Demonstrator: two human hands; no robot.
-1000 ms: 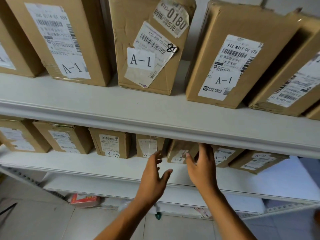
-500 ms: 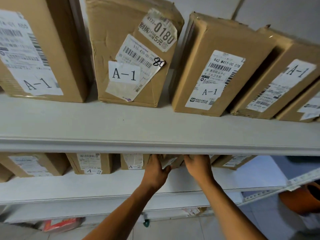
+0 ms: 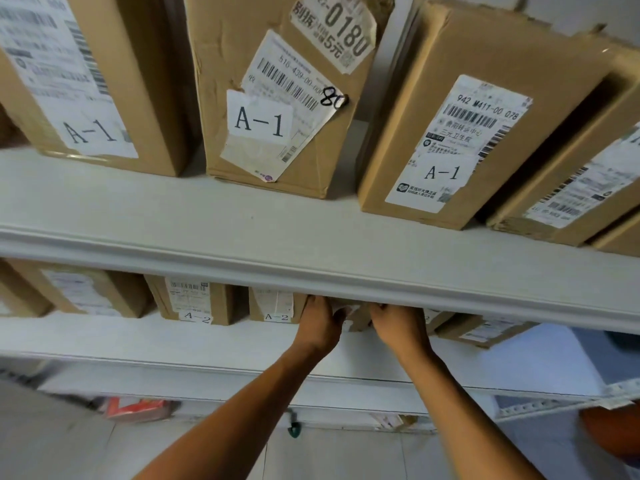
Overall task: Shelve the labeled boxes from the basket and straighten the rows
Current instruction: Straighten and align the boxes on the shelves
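Note:
Both my hands reach under the upper shelf's front lip point(image 3: 346, 271) onto the second shelf. My left hand point(image 3: 320, 323) and my right hand point(image 3: 398, 323) hold the two sides of a small cardboard box point(image 3: 353, 315) between them; the lip hides my fingertips and most of the box. Boxes labelled A-2 point(image 3: 194, 301) stand in a row to its left, with another A-2 box point(image 3: 275, 304) right beside my left hand. More small boxes point(image 3: 481, 329) lie to the right. Large A-1 boxes point(image 3: 277, 98) fill the upper shelf.
The second shelf's white board point(image 3: 156, 336) runs across below the boxes. A red packet point(image 3: 138, 408) and a green object point(image 3: 293, 427) lie on the floor under the shelving. An orange object point(image 3: 609, 434) sits at the lower right.
My hands have gone from reaching towards the tilted box to holding it on both sides under the shelf lip. The view has moved closer and tilted upward.

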